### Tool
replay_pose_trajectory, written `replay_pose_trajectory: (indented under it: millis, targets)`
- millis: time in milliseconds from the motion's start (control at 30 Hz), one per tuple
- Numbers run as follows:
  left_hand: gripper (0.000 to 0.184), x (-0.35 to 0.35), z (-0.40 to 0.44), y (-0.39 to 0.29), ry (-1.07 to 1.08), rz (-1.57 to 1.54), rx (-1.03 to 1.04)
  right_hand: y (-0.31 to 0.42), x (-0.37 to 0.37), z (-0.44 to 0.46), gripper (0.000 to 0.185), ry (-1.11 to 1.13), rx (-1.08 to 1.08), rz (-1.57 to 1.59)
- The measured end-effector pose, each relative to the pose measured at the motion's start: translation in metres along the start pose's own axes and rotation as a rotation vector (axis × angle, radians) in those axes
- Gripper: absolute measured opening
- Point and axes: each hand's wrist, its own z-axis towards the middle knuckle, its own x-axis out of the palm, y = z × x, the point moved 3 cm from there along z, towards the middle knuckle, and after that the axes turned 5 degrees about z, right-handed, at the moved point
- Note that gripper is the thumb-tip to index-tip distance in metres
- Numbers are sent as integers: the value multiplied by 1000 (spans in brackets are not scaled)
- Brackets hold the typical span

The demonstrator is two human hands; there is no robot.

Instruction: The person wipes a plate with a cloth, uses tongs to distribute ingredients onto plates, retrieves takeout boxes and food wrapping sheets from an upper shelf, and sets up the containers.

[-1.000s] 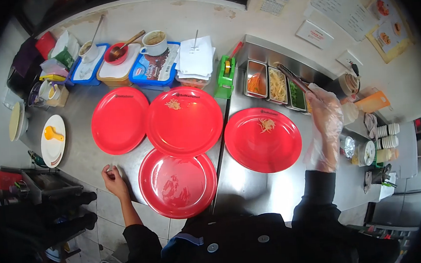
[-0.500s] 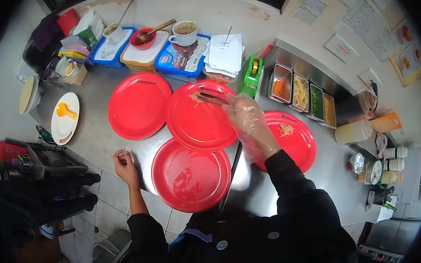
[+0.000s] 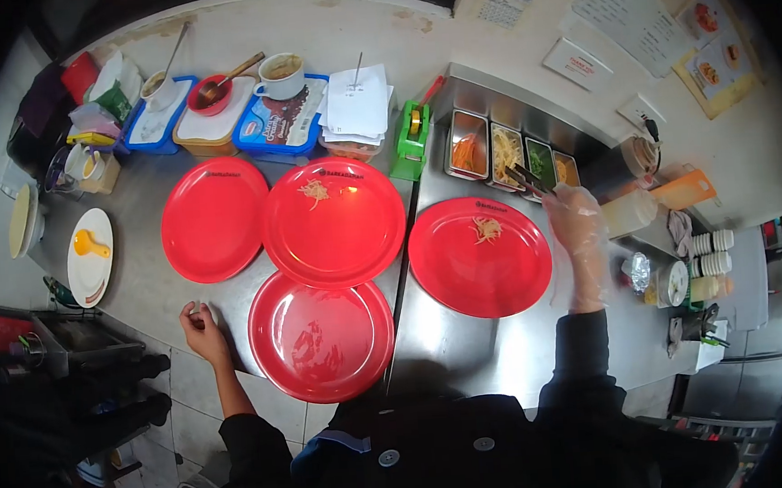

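Note:
My right hand (image 3: 578, 226), in a clear plastic glove, grips dark tongs (image 3: 529, 180). The tongs' tips are at the metal pan of pale shreds (image 3: 505, 153) and the pan of chopped greens (image 3: 540, 166); whether they hold food I cannot tell. A red plate (image 3: 480, 279) left of this hand bears a small heap of pale shreds (image 3: 486, 229). Another heap (image 3: 314, 191) sits on the middle red plate (image 3: 336, 239). My bare left hand (image 3: 203, 334) hovers by the counter's front edge, fingers loosely curled, nothing visible in them.
Two more red plates, one at left (image 3: 213, 225) and one in front (image 3: 321, 349), bear no food. A white plate with a yellow scoop (image 3: 92, 245) stands far left. Along the wall are lidded tubs (image 3: 282, 116), a white cup (image 3: 282, 75) and a green tape dispenser (image 3: 411, 143).
My right hand has moved right with the tongs, from the middle plate to the metal pans. The shreds stay on the middle plate. The view has shifted right; my left hand stays curled.

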Motion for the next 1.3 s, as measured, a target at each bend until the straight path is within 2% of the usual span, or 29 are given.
replay_pose_trajectory:
  millis: [267, 333, 400, 633, 733, 800, 933, 1000, 1033, 1100, 1167, 1233, 1300]
  targets:
    - [23, 1, 1, 7, 10, -44, -3, -5, 40, 14, 24, -111, -88, 87]
    - [23, 1, 1, 8, 5, -32, 4, -6, 31, 13, 23, -143, -110, 117]
    - [23, 2, 1, 10, 18, -54, -22, -14, 16, 13, 20, -63, -6, 195]
    - [22, 1, 1, 5, 7, -11, -10, -19, -33, 7, 19, -75, 15, 326]
    - [22, 1, 1, 8, 5, 0, -3, -19, -44, 1, 18, -145, -28, 314]
    - [22, 2, 3, 14, 16, -47, -13, -15, -57, -10, 22, -242, 65, 376]
    - [22, 1, 0, 9, -24, -20, -7, 6, -79, -36, 28, -112, 184, 540]
    - [21, 0, -1, 4, -27, -14, 3, 26, -79, -51, 26, 30, 147, 756]
    - [21, 1, 1, 8, -15, -33, -12, 41, -75, -60, 26, 51, 133, 766]
    - [21, -1, -1, 3, -23, -30, 4, 81, -66, -77, 27, 194, -18, 1127]
    - [21, 0, 1, 5, -13, -50, -36, 104, -41, -90, 30, 281, -238, 815]
    - [21, -1, 0, 3, -28, -35, -39, 134, -8, -105, 29, 362, -348, 884]
    - [22, -1, -1, 1, -23, -51, -46, 161, 23, -116, 30, 389, -527, 784]
